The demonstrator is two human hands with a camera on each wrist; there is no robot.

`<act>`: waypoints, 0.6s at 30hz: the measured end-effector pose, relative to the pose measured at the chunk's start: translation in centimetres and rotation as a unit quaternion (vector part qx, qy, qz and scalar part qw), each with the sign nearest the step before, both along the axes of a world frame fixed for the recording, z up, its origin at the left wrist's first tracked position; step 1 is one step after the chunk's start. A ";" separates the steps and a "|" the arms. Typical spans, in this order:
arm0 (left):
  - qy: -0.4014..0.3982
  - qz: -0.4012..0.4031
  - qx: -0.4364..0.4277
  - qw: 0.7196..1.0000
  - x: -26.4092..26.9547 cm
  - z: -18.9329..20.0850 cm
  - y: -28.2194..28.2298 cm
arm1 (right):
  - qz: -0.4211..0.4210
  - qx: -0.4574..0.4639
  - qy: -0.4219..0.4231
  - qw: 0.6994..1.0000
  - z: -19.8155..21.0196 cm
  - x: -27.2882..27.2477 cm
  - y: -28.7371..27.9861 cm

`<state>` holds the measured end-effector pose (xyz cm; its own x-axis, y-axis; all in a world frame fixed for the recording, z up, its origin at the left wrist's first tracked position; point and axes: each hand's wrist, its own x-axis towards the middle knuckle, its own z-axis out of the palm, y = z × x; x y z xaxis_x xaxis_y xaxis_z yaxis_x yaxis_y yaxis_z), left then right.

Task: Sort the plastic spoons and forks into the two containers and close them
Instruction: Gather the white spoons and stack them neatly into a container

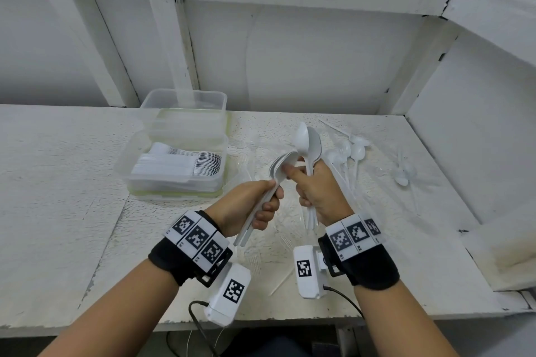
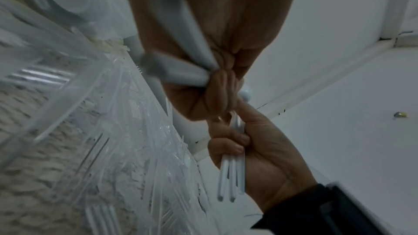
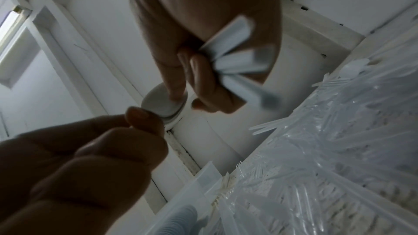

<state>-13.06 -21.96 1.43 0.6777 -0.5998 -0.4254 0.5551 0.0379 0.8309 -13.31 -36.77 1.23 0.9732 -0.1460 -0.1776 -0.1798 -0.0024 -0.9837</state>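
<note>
White surface [image 1: 72, 182]: left hand [image 1: 249, 206] grip clenches stacked spoons [image 1: 282, 166]; right hand [image 1: 319, 191] grip beside it clenches upright spoons [image 1: 309, 142].

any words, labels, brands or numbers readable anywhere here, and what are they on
No readable words or brands in any view.
Left wristband: square black-and-white coded markers only; the tiny characters printed under them are too small to read.
Right wristband: the same, coded markers with tiny unreadable characters beneath.
Left wrist camera and right wrist camera: one coded marker each, no text.
Containers and spoons: no print visible.
</note>
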 end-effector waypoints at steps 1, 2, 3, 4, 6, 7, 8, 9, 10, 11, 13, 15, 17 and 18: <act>-0.010 0.016 -0.002 1.000 0.0 -0.1 0.1 | -0.011 -0.003 0.009 1.000 0.1 -0.1 0.1; -0.027 0.039 -0.003 0.999 0.1 -0.2 0.1 | -0.024 0.000 0.017 1.000 0.3 -0.1 0.2; -0.048 0.066 -0.001 0.997 0.1 -0.3 0.0 | -0.033 0.010 0.023 0.999 0.5 -0.2 0.3; -0.068 0.094 0.001 0.993 0.0 -0.4 -0.1 | -0.033 0.018 0.023 0.999 0.6 -0.3 0.4; -0.093 0.143 0.001 0.985 -0.1 -0.6 -0.3 | -0.031 0.011 0.009 0.999 0.6 -0.5 0.7; -0.099 0.161 -0.003 0.982 -0.1 -0.7 -0.5 | -0.027 -0.005 -0.006 1.000 0.6 -0.6 0.8; -0.103 0.174 -0.009 0.979 -0.2 -0.8 -0.6 | -0.022 -0.021 -0.017 0.999 0.4 -0.7 0.8; -0.105 0.184 -0.013 0.977 -0.2 -0.9 -0.8 | -0.015 -0.034 -0.022 0.999 0.4 -0.9 1.0; -0.105 0.193 -0.014 0.976 -0.3 -0.9 -0.9 | -0.006 -0.043 -0.025 0.999 0.4 -1.0 1.1; -0.103 0.198 -0.016 0.975 -0.3 -0.9 -1.1 | 0.003 -0.051 -0.025 0.998 0.4 -1.1 1.3; -0.100 0.203 -0.019 0.974 -0.4 -0.9 -1.3 | 0.008 -0.074 -0.017 0.997 0.4 -1.2 1.5; -0.106 0.207 -0.007 0.973 -0.4 -0.9 -1.3 | 0.002 -0.074 -0.007 0.997 0.3 -1.2 1.6; -0.116 0.211 0.002 0.971 -0.3 -0.9 -1.3 | -0.003 -0.056 -0.006 0.998 0.2 -1.2 1.5; -0.116 0.213 0.002 0.970 -0.4 -0.8 -1.3 | -0.006 -0.051 -0.015 0.999 0.2 -1.2 1.4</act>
<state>-13.41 -23.24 0.58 0.9416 -0.2424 -0.2339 0.2879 0.2190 0.9323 -14.54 -35.32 1.38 0.9759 -0.1741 -0.1320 -0.1511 -0.1018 -0.9833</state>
